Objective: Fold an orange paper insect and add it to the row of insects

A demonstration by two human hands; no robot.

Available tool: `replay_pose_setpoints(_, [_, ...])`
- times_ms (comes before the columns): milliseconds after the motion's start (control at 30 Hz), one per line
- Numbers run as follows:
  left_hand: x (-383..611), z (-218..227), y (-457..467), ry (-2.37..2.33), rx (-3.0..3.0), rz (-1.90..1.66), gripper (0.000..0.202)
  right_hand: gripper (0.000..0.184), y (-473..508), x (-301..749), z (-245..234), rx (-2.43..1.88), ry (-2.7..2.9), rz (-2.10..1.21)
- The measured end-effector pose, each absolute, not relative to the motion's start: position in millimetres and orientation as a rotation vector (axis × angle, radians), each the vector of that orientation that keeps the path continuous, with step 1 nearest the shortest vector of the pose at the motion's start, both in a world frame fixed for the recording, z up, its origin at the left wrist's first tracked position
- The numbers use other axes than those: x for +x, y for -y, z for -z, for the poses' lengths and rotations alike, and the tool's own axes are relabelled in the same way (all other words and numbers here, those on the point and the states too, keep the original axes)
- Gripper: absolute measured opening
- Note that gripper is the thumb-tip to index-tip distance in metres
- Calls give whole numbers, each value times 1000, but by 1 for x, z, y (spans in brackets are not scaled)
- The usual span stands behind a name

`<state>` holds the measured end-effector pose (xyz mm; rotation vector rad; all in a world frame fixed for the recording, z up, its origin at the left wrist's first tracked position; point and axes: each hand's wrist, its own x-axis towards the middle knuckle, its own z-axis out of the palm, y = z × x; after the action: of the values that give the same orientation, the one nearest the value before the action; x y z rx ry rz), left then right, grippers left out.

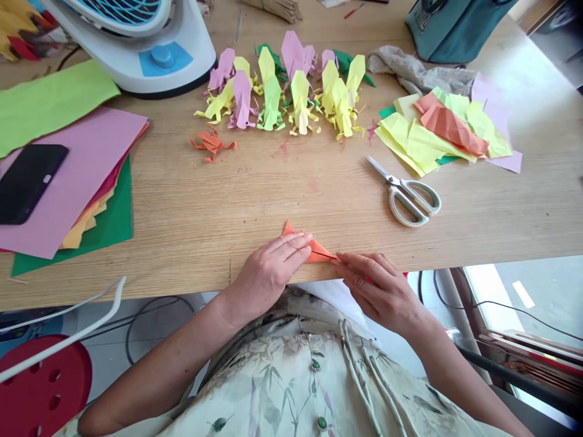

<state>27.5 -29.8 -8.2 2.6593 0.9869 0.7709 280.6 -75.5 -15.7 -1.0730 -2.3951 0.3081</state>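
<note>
A piece of folded orange paper (pixel 321 252) lies at the front edge of the wooden table. My left hand (pixel 277 261) rests flat across it, fingers stretched out and pressing it down, so its middle is hidden. At its pointed right tip, my right hand (pixel 376 279) pinches the paper between thumb and fingers. A second point of the paper sticks up beyond my left fingertips. Scissors (pixel 405 191) with pale handles lie to the right, beyond my right hand. Farther back left sits a small orange folded paper figure (pixel 212 143).
Several pink, yellow and green folded figures (pixel 300 103) stand in rows at the back. Loose creased paper (pixel 444 130) is piled back right, near a grey cloth (pixel 416 73) and teal bag (pixel 455 30). A fan (pixel 136 48), coloured sheets (pixel 98 158) and phone (pixel 31 182) occupy the left.
</note>
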Motion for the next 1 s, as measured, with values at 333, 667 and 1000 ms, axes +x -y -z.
replay_pose_setpoints(333, [24,2,33,-979,2832,-606,37,55,74,280,17,-1080,2501,-251])
replay_pose_setpoints(667, [19,-2,34,-882,2958,-312,46,47,72,278,14,-1038,2587,-79])
replay_pose_setpoints(1000, [11,3,39,-863,2895,-78,80,46,78,267,13,-1135,2593,75])
